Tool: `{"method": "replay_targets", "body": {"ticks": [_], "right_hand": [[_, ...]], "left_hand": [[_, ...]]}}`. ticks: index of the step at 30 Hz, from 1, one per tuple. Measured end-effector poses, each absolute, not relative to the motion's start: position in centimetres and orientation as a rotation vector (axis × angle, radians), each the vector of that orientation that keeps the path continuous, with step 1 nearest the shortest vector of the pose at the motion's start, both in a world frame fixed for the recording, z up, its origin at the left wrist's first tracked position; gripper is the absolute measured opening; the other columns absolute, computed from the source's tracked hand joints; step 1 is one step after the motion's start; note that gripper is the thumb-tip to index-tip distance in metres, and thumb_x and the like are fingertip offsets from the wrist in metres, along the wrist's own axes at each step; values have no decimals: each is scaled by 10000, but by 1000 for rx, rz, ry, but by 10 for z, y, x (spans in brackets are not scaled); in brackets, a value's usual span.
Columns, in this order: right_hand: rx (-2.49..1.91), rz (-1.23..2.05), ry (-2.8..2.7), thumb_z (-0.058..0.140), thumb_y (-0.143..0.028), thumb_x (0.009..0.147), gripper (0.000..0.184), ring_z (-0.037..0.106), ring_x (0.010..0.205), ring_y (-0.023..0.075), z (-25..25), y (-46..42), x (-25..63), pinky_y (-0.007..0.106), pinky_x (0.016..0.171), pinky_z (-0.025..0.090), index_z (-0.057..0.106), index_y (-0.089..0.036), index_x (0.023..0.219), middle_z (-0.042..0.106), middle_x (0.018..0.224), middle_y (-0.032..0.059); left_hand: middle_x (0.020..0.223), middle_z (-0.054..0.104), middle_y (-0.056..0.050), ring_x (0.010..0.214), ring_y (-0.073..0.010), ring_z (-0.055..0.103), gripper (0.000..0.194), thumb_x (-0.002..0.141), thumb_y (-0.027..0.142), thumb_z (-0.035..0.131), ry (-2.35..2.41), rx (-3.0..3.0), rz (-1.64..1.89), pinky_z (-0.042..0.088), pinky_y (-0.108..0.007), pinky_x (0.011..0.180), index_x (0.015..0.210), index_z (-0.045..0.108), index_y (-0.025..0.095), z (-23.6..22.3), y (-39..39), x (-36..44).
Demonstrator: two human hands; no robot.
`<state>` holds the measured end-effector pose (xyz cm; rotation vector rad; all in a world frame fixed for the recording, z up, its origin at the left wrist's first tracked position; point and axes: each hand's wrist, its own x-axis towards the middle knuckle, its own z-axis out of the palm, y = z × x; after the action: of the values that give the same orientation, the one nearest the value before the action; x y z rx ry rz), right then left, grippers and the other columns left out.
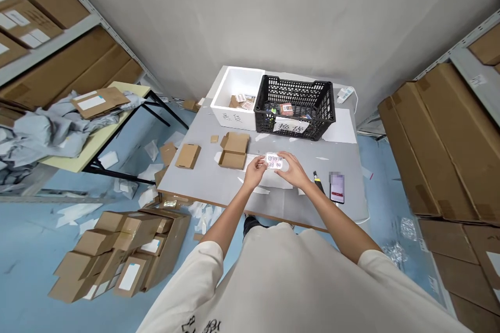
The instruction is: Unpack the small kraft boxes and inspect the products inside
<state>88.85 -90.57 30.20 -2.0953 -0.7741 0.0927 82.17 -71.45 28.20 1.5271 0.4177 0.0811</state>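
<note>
My left hand (255, 170) and my right hand (294, 167) hold a small clear packet (274, 161) with pink items inside, one hand at each end, above the grey table (219, 187). Both hands have their fingers closed on the packet's edges. An open small cardboard box (233, 150) lies just left of my hands. White paper lies on the table under my hands.
A white foam box (234, 94) and a black plastic crate (296, 106) stand at the table's far edge, each with small items inside. A closed small box (188, 155), a phone (337, 188) and a dark marker (319, 181) lie on the table. Stacked cardboard boxes (121, 255) sit on the floor at left.
</note>
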Motion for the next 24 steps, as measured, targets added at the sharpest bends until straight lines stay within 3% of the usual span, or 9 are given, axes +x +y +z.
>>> {"method": "replay_targets", "body": {"ticks": [5,9,14,18,24], "right_hand": [[-2057,127,-666,731,-346,775,677,501,1312,287,299,-840,897,494,1090,427,486,-284,1403,458,1492,100],[-1941,195,-458,704,-386,789,737,648,1012,223,293,-787,907,431,934,535,411,-258,1452,583,1320,113],[-1769,234,-200,688,-438,777,575,663,846,194,286,-732,930,386,845,568,535,-207,1280,682,962,59],[-1757,170,-92,683,-451,746,479,663,822,196,290,-694,963,380,822,573,611,-186,1139,696,915,65],[-1899,73,-81,653,-414,739,449,657,798,198,293,-650,1022,387,835,568,690,-164,1110,703,1001,89]], "left_hand": [[1047,688,-98,833,-156,657,458,754,343,739,413,1473,69,544,-325,797,1163,631,170,278,-648,839],[1058,695,-120,905,-186,668,415,764,317,723,427,1415,105,548,-337,812,1135,628,157,277,-596,859],[1070,699,-119,979,-201,670,327,799,291,696,347,1484,172,543,-352,887,1094,643,160,282,-547,887],[1082,698,-99,893,-187,679,317,834,302,676,349,1640,267,539,-341,864,1126,652,181,295,-523,917],[1083,715,-87,929,-220,665,280,841,244,637,345,1792,378,515,-356,891,1113,688,200,305,-489,969]]}}
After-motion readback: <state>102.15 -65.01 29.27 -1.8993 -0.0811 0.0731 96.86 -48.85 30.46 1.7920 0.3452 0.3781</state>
